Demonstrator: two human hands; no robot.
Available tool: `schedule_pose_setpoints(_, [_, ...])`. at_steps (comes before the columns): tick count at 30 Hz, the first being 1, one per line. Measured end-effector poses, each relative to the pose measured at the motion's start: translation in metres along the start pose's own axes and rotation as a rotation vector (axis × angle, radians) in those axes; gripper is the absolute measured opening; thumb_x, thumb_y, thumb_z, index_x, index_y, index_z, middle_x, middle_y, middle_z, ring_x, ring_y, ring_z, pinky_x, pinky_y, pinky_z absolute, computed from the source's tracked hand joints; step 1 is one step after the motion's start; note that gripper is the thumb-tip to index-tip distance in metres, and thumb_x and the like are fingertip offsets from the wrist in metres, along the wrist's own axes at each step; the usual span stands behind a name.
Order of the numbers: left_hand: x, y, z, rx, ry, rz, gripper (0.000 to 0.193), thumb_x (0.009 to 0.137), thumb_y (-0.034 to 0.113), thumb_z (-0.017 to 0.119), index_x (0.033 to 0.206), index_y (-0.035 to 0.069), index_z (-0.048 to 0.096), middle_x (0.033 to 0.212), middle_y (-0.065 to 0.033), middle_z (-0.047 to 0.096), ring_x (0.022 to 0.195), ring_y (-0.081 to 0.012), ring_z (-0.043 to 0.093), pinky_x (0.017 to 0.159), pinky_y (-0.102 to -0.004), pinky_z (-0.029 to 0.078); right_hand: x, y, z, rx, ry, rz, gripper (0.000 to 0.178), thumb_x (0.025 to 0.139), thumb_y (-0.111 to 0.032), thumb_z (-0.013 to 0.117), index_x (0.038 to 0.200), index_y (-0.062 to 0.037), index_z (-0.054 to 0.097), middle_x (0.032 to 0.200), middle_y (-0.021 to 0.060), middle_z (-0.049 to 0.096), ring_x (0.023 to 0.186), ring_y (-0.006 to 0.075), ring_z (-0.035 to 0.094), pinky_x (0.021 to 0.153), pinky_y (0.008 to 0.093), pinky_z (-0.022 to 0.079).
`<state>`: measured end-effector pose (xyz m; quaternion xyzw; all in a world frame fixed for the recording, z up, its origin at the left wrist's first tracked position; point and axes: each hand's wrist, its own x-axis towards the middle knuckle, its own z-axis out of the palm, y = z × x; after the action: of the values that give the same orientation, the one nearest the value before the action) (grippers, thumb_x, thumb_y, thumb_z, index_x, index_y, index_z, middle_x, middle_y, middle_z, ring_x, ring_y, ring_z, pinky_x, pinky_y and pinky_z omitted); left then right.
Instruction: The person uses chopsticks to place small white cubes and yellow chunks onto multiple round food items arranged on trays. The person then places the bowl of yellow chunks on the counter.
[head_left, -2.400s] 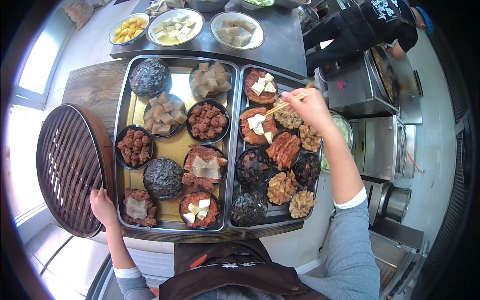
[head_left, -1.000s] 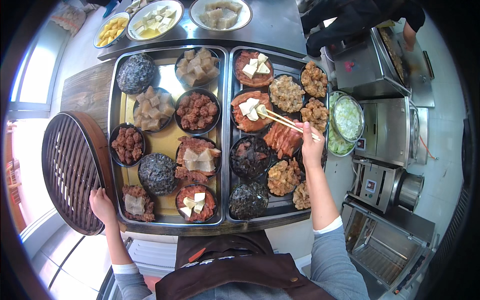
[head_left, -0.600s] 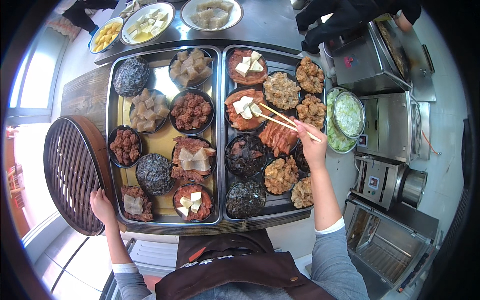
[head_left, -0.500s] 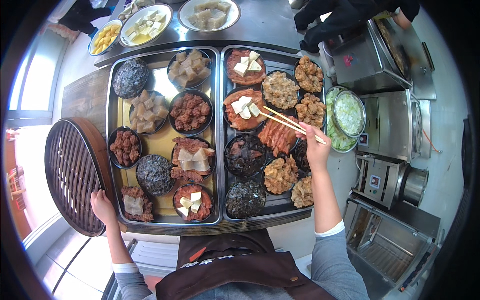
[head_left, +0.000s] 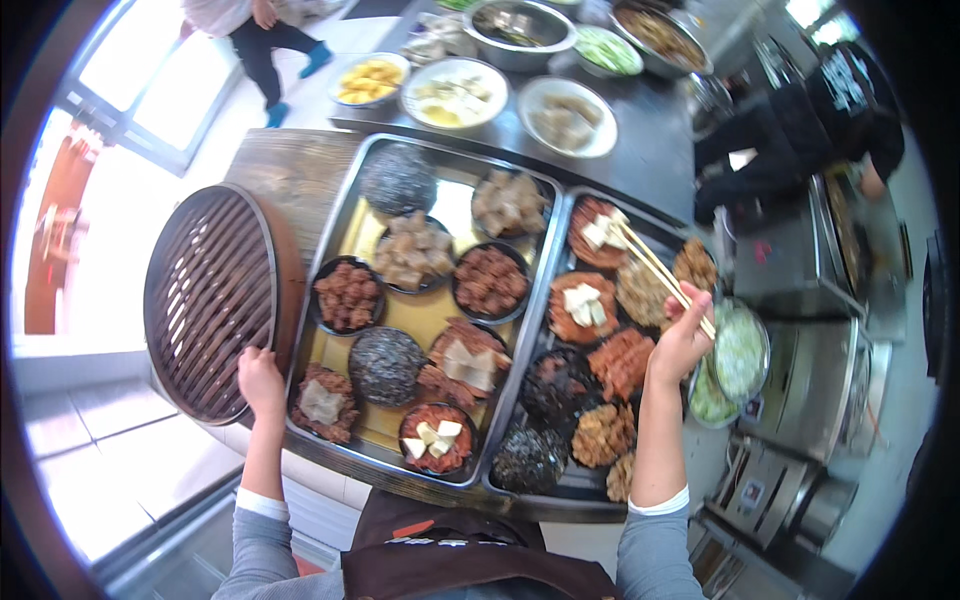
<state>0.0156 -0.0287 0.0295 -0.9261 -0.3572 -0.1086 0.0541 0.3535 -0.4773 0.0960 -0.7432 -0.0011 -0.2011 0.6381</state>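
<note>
Chopsticks (head_left: 655, 268) sit pinched in the right hand (head_left: 682, 340), tips reaching the far dish of white cubes (head_left: 600, 228) in the right tray (head_left: 560, 300). Left hand (head_left: 260, 378) curls over the round grate's (head_left: 210, 300) near rim, holding it tilted clear at left.

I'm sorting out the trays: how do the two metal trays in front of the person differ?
The left tray shows bare yellowish floor between its bowls; the right tray is packed with hardly any floor showing. The left hand rests beside the left tray, while the right hand holds chopsticks over the right tray. Both are rectangular metal, holding cooked dishes.
</note>
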Motion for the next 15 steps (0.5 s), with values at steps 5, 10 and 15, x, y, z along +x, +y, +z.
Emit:
schedule_pose_setpoints(5, [0.001, 0.001, 0.002, 0.037, -0.05, -0.026, 0.007, 0.079, 0.007, 0.063, 0.076, 0.0, 0.063, 0.082, -0.0126, 0.055, 0.082, -0.0308, 0.056, 0.07, -0.0415, 0.048, 0.029, -0.028, 0.148, 0.146, -0.446, -0.203, 0.02, 0.094, -0.012, 0.063, 0.103, 0.0039, 0.069, 0.089, 0.0067, 0.067, 0.076, 0.0113, 0.064, 0.07, 0.022, 0.051])
schedule_pose_setpoints(10, [0.001, 0.003, -0.002, 0.008, -0.067, -0.04, 0.007, 0.079, 0.006, 0.062, 0.079, -0.001, 0.064, 0.083, -0.013, 0.055, 0.083, -0.0309, 0.056, 0.069, -0.041, 0.047, 0.05, -0.009, 0.27, 0.138, -0.65, -0.23, 0.016, 0.086, -0.01, 0.07, 0.1, -0.0021, 0.072, 0.077, 0.0075, 0.067, 0.068, 0.0134, 0.063, 0.063, 0.0249, 0.048])
schedule_pose_setpoints(15, [-0.001, 0.004, -0.003, -0.052, -0.075, -0.072, 0.008, 0.08, 0.006, 0.062, 0.083, -0.001, 0.065, 0.084, -0.0121, 0.055, 0.083, -0.0301, 0.055, 0.068, -0.0405, 0.047, 0.072, -0.018, 0.322, -0.288, -0.821, -0.894, 0.013, 0.082, -0.019, 0.071, 0.094, -0.0168, 0.075, 0.078, 0.0059, 0.065, 0.071, 0.0263, 0.063, 0.063, 0.0348, 0.05])
